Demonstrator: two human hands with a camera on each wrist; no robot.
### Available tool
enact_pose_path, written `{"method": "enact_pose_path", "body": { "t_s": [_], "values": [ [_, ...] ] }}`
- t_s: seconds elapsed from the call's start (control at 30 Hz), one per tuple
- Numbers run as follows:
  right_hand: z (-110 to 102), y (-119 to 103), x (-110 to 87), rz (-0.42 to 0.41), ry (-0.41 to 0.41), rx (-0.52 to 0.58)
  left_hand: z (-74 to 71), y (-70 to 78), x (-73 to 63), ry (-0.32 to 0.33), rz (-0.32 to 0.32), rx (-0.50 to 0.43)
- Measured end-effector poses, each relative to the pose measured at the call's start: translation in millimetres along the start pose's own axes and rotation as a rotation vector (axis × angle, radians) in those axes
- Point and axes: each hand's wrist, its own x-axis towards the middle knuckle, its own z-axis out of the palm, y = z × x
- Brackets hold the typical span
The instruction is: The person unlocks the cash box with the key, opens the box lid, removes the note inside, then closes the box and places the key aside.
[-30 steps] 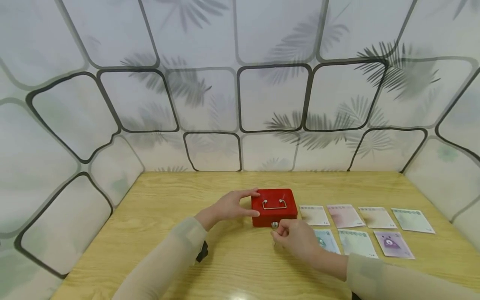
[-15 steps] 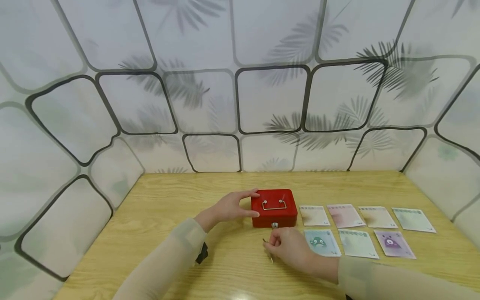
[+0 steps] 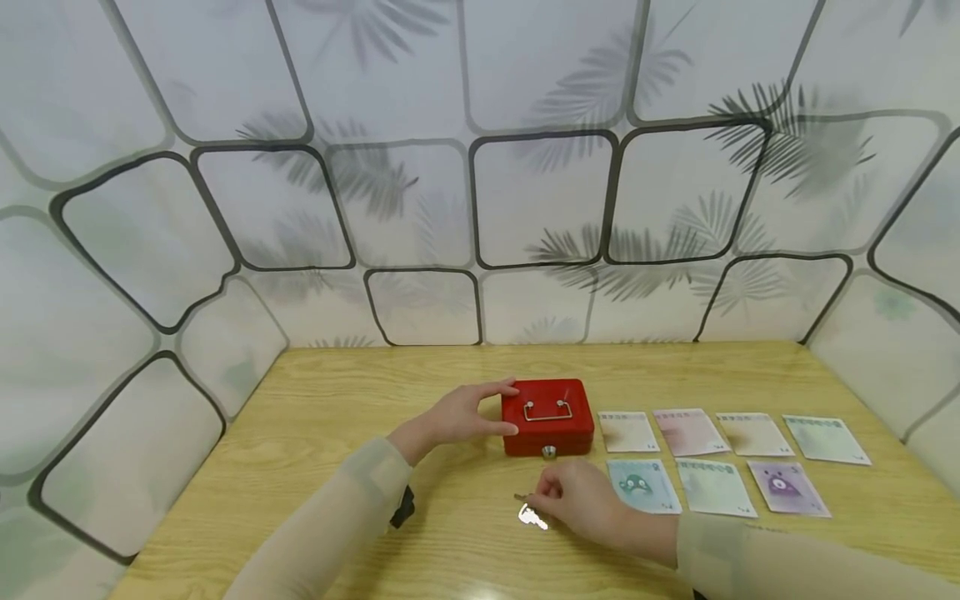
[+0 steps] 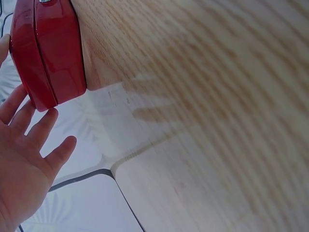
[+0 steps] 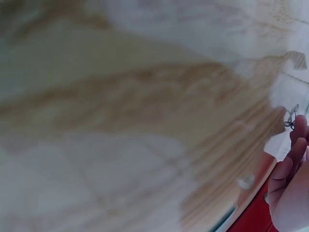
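Observation:
A small red cash box (image 3: 551, 437) with a wire handle on its lid and a silver lock (image 3: 549, 452) in front stands on the table. My left hand (image 3: 457, 412) rests at its left end, thumb and forefinger spread and touching the lid's edge; in the left wrist view several fingertips lie against the box. In front of the box my right hand (image 3: 585, 500) pinches a small bunch of keys between thumb and forefinger. One bright key (image 3: 533, 517) hangs below the fingertips. In the right wrist view the key ring (image 5: 290, 118) shows only as thin wire beside the fingers.
To the right of the box, play banknotes lie in two rows, among them a teal one (image 3: 643, 486) and a purple one (image 3: 787, 489). The wooden table (image 3: 360, 375) meets patterned curtain walls (image 3: 540, 200) at the back and sides.
My right hand has drawn back from the lock toward the table's front, and the keys have come into view below its fingers. The left hand and cash box have stayed in place.

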Motion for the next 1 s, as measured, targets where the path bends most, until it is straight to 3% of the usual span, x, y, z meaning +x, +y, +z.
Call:
{"method": "enact_pose_path", "body": {
  "t_s": [0.4, 0.57, 0.73, 1.0],
  "values": [
    [0, 3, 1.6, 0.072, 0.014, 0.012, -0.4, -0.5, -0.7, -0.006, 0.006, 0.008],
    [-3, 1, 4.2, 0.059, 0.03, 0.03, -2.1, -1.9, -0.9, -0.008, -0.001, 0.008],
    [-12, -2, 5.0, 0.061, 0.04, 0.047, -2.6, -4.8, -1.2, -0.002, -0.01, 0.016],
    [-35, 5, -5.6, 0.08, 0.12, 0.075, -1.3, -4.8, -2.7, -0.017, -0.024, 0.041]
  ]
}}
